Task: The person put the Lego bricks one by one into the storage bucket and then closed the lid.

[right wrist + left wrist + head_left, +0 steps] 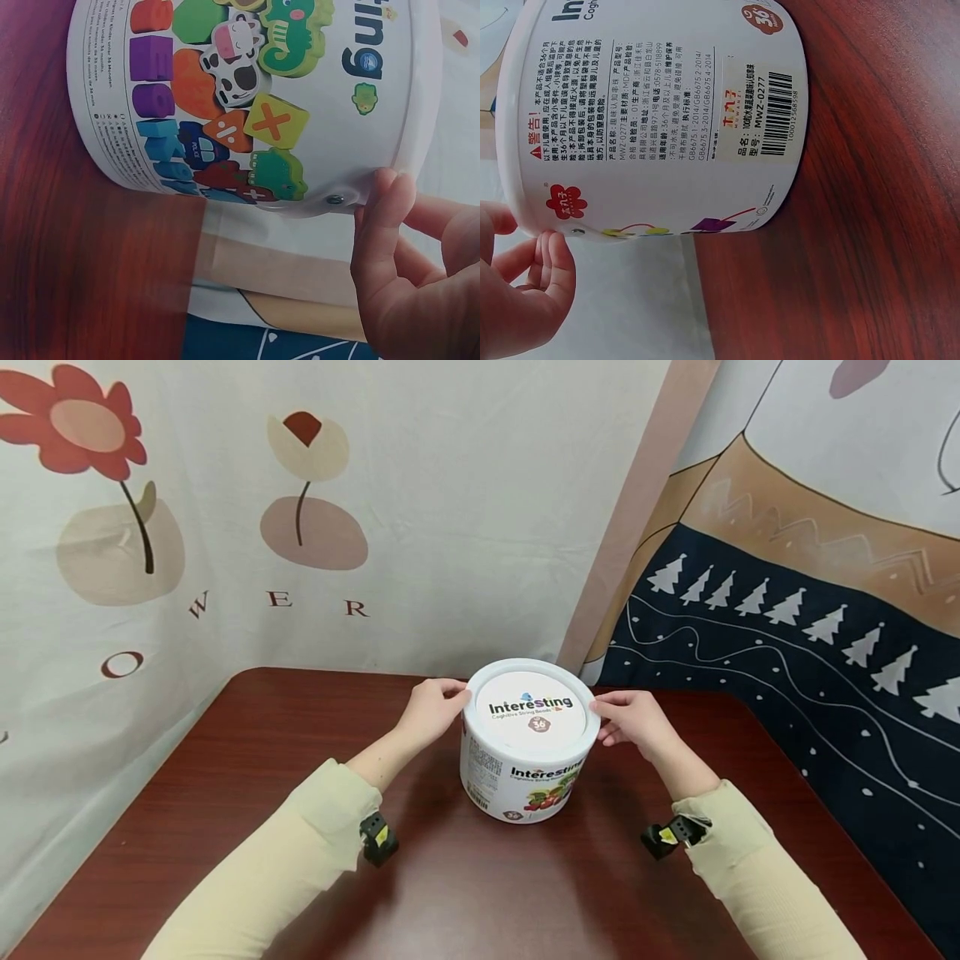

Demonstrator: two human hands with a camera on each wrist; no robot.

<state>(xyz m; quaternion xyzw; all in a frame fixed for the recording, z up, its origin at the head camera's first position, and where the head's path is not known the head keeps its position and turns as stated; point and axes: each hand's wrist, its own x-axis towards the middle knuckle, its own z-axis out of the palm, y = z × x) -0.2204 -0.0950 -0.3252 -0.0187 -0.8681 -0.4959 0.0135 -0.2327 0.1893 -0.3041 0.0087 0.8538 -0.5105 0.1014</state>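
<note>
A round white tub [483, 777] of string beads, printed with fruit and lettering, stands upright on the table. Its lid [532, 739] sits on top and looks closed all round. My left hand [429, 710] pinches the lid's rim on the left; in the left wrist view its fingertips [553, 244] are curled at the edge, beside the warning label. Opposite it, my right hand [636, 720] grips the rim between thumb and fingers. The right wrist view shows that thumb and finger close to a small metal rivet [335, 200] on the tub's side. The tub's contents are hidden.
The dark red wooden table [262, 760] reaches back to a white cloth [465, 527] printed with flowers. On the right hangs a dark blue cloth [697, 652] with white trees. A small black camera [378, 839] is strapped at each wrist.
</note>
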